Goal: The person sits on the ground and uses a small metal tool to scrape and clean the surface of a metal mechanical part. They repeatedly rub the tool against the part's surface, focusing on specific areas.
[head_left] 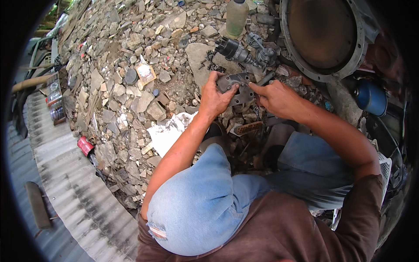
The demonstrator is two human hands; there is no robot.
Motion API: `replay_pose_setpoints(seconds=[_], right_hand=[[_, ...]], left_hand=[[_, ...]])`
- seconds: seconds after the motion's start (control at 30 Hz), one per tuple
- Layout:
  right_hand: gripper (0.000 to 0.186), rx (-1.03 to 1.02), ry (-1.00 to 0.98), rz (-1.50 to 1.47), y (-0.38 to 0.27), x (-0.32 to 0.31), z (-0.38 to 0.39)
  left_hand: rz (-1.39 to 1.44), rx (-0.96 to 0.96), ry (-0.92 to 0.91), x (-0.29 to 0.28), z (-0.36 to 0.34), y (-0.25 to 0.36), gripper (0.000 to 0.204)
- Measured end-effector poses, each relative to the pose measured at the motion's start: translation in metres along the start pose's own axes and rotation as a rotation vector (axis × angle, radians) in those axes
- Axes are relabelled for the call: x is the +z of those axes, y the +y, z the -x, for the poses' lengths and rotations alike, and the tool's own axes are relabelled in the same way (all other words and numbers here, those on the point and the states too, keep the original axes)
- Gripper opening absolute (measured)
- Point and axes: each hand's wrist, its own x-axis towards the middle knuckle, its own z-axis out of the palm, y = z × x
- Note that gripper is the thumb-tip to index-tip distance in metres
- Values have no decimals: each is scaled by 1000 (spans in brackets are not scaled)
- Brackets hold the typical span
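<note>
My left hand (214, 97) grips a flat grey metal plate (241, 97) with several round holes, its thumb lying across the face. At the plate's right edge is my right hand (279, 99), index finger reaching to the plate and the other fingers curled. Whatever these curled fingers hold is hidden. A short dark cylinder (265, 79) shows just beyond them. Past the plate, a distributor (235, 51) with a black cap lies beside another small metal part (265, 56). Small dark screws or fittings (214, 66) rest on a flat stone (198, 61).
A large round metal housing (286, 43) stands at the far right, with a blue canister (371, 98) nearer. A bottle of greenish liquid (237, 19) is at the back. Broken stones surround a white cloth (168, 133). Corrugated sheet (70, 166) borders the left, near a red can (85, 145).
</note>
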Motion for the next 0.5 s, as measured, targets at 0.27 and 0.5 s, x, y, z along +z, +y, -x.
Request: replay_pose_setpoints(seconds=[0.27, 0.5], right_hand=[[55, 23, 24, 11, -6, -3, -8], [55, 61, 9, 27, -13, -3, -11]], left_hand=[[4, -32, -1, -2, -4, -3, 47], [8, -25, 2, -2, 0, 1, 48]])
